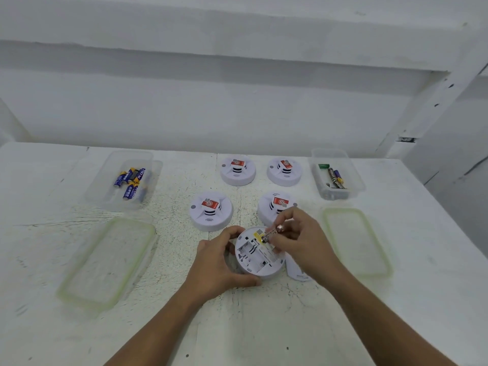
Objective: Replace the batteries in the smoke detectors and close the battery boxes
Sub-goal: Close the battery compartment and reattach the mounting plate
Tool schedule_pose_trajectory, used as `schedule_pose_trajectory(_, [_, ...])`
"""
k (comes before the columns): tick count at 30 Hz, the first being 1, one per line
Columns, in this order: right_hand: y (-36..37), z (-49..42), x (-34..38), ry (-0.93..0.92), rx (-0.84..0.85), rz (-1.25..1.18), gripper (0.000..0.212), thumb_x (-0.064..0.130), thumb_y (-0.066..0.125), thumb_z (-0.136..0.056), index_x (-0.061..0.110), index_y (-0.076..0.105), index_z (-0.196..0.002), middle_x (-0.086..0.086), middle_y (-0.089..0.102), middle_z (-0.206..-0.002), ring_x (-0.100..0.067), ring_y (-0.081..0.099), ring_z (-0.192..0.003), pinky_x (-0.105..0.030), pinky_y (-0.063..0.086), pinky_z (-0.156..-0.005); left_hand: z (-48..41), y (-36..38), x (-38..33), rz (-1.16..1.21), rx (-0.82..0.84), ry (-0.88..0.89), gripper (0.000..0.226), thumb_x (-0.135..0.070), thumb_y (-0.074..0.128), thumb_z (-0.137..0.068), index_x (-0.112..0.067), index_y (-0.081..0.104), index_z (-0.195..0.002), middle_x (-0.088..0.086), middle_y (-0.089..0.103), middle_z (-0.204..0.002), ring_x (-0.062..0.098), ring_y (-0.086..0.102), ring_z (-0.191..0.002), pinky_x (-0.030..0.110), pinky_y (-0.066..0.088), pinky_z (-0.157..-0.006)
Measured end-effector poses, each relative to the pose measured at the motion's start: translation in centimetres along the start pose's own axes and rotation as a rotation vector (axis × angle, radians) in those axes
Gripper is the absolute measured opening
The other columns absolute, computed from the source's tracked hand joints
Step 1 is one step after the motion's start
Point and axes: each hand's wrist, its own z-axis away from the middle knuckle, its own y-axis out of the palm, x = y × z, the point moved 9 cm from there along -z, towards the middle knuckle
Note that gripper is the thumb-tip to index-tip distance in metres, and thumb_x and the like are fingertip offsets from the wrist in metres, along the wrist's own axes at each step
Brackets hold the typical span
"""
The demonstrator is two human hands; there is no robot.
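A white smoke detector (254,262) lies upside down near the table's front, its battery compartment uncovered. My left hand (220,262) grips its left rim. My right hand (301,243) pinches a battery (273,232) just above the compartment's right side. The detector's white cover (297,272) lies on the table under my right wrist. Several more detectors stand face up behind: one at the near left (211,211), one at the near right (274,207), partly hidden by my right hand, and two at the back (238,170) (284,171).
A clear box (105,186) at the back left holds several blue batteries (130,180). A clear box (353,180) at the back right holds a few mixed batteries (335,177). Two green-rimmed lids lie flat on the table, one at the left (105,262), one at the right (356,241).
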Motion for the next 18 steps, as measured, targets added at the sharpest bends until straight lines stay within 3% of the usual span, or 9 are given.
schedule_pose_trajectory(4, [1.9, 1.8, -0.8, -0.084, -0.006, 0.118, 0.018, 0.004, 0.067, -0.079, 0.017, 0.055, -0.083, 0.007, 0.074, -0.086, -0.004, 0.061, -0.065, -0.017, 0.047, -0.06, -0.2, 0.2, 0.3, -0.01, -0.003, 0.022, 0.089, -0.068, 0.083, -0.037, -0.057, 0.041, -0.115, -0.032, 0.06, -0.106, 0.009, 0.051, -0.103, 0.03, 0.045, -0.088])
schedule_pose_trajectory(7, [2.5, 2.3, -0.6, -0.168, -0.027, 0.208, 0.019, 0.005, 0.066, -0.078, 0.021, 0.057, -0.082, 0.01, 0.072, -0.089, -0.001, 0.064, -0.074, -0.012, 0.045, -0.063, -0.2, 0.0, 0.0, 0.009, -0.012, 0.052, 0.087, -0.066, 0.084, -0.039, -0.053, 0.045, -0.115, -0.034, 0.061, -0.105, 0.002, 0.055, -0.102, 0.037, 0.046, -0.093])
schedule_pose_trajectory(9, [2.9, 2.4, -0.6, -0.221, -0.039, 0.315, 0.027, 0.011, 0.067, -0.077, 0.036, 0.055, -0.08, 0.017, 0.069, -0.09, -0.003, 0.061, -0.081, -0.017, 0.047, -0.068, -0.1, -0.1, 0.2, 0.034, -0.006, 0.051, 0.085, -0.06, 0.087, -0.041, -0.052, 0.047, -0.116, -0.035, 0.061, -0.106, -0.004, 0.055, -0.102, 0.035, 0.045, -0.096])
schedule_pose_trajectory(11, [3.3, 2.6, -0.8, -0.254, -0.045, 0.424, 0.027, 0.018, 0.068, -0.078, 0.041, 0.055, -0.082, 0.028, 0.061, -0.092, -0.001, 0.054, -0.086, -0.014, 0.041, -0.071, -0.2, -0.1, 0.6, 0.062, 0.017, 0.041, 0.086, -0.052, 0.09, -0.043, -0.05, 0.05, -0.119, -0.033, 0.062, -0.106, -0.002, 0.056, -0.104, 0.033, 0.046, -0.097])
schedule_pose_trajectory(14, [3.7, 2.8, -1.1, -0.271, -0.012, 0.461, 0.018, 0.019, 0.07, -0.081, 0.03, 0.065, -0.093, 0.033, 0.056, -0.091, 0.005, 0.047, -0.097, -0.005, 0.035, -0.078, -0.2, -0.3, 1.0, 0.106, 0.048, 0.03, 0.087, -0.035, 0.094, -0.047, -0.04, 0.054, -0.124, -0.024, 0.067, -0.105, -0.001, 0.061, -0.103, 0.02, 0.048, -0.089])
schedule_pose_trajectory(18, [3.6, 2.6, -1.5, -0.256, 0.11, 0.502, 0.021, 0.026, 0.067, -0.083, 0.032, 0.066, -0.103, 0.021, 0.052, -0.101, 0.003, 0.05, -0.102, -0.009, 0.039, -0.084, -0.3, -0.6, 1.0, 0.141, 0.075, 0.024, 0.081, -0.017, 0.094, -0.05, -0.039, 0.056, -0.118, -0.025, 0.068, -0.102, -0.009, 0.061, -0.099, 0.001, 0.043, -0.08])
